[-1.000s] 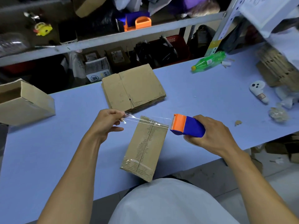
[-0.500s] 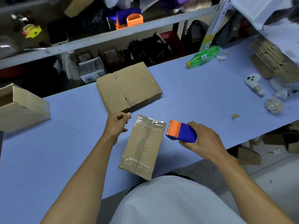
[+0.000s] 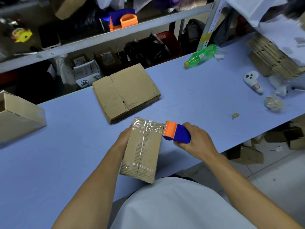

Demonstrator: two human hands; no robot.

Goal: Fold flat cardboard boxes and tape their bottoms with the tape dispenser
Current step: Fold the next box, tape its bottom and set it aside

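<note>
Now the right hand (image 3: 196,141) grips the tape dispenser (image 3: 176,132), its orange head against the folded box (image 3: 142,149) (far end, glossy with tape). The left hand (image 3: 124,138) holds the box's left side on the blue table (image 3: 66,146), just in front of the stack of flat boxes (image 3: 125,91).

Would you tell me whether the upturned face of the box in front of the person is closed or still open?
Closed: the flaps of the box meet at a centre seam, with clear tape across its far end.
</note>
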